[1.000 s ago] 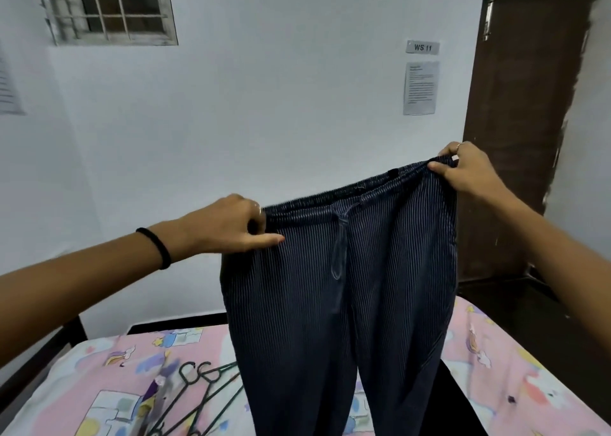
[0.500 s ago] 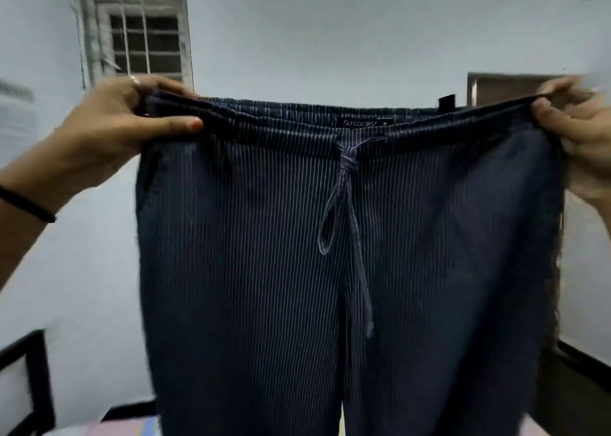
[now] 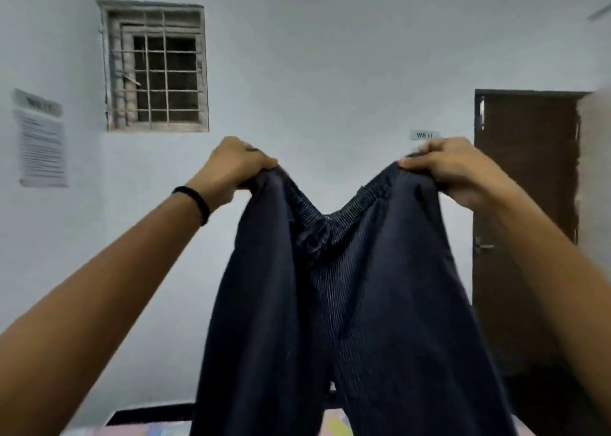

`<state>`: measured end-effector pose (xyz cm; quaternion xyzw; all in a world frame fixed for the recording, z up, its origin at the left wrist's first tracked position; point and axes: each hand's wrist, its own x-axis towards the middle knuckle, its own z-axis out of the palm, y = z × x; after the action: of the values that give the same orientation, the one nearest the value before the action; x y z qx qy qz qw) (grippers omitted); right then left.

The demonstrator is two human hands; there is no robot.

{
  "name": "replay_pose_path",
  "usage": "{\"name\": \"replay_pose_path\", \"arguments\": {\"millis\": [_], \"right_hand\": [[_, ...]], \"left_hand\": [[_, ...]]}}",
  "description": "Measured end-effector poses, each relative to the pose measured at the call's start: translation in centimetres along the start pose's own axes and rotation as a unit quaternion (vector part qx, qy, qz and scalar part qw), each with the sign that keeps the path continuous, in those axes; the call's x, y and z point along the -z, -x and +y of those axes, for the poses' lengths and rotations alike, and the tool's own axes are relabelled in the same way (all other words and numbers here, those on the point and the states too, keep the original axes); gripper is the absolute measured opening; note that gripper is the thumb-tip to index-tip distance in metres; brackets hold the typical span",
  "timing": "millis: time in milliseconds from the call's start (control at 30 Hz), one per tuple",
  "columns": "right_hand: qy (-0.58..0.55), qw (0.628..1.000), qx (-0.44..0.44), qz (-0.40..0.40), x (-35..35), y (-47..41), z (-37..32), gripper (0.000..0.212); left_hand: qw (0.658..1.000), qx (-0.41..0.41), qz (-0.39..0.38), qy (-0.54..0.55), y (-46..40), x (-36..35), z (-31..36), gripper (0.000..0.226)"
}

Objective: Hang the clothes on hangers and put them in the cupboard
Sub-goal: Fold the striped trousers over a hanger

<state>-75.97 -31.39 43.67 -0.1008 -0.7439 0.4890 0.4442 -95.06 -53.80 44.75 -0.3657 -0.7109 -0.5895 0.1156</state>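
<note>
Head view shows both arms stretched forward and up, holding a pair of dark pinstriped trousers [image 3: 360, 303] in the air by the waistband. On the left, the left hand [image 3: 236, 167] has its fingers [image 3: 261, 166] clenched round one end of the waistband; a black band [image 3: 195, 202] circles that wrist. On the right, the right hand [image 3: 453, 167] grips the other end the same way. Between the hands the waistband sags, and the legs hang down over the near edge of a bed [image 3: 158, 427] with a colourful sheet. Far behind stand a white wall, a barred window [image 3: 157, 68], a notice [image 3: 41, 137] at left and a brown door [image 3: 525, 204] at right.
</note>
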Motion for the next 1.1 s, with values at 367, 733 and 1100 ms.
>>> {"name": "replay_pose_path", "arguments": {"millis": [367, 733, 1100], "right_hand": [[-0.055, 0.996, 0.055, -0.039, -8.6, 1.4, -4.1, 0.012], [0.053, 0.981, 0.038, -0.185, -7.4, 2.3, -4.3, 0.052], [0.146, 0.961, 0.066, -0.228, -6.2, 1.3, -4.0, 0.023]], "left_hand": [[0.997, -0.045, -0.059, -0.017, 2.3, -5.6, 5.1, 0.046], [0.991, -0.046, -0.092, 0.081, 1.9, -3.4, 3.2, 0.019], [0.980, -0.171, -0.094, 0.044, 4.6, -1.7, 5.1, 0.041]]}}
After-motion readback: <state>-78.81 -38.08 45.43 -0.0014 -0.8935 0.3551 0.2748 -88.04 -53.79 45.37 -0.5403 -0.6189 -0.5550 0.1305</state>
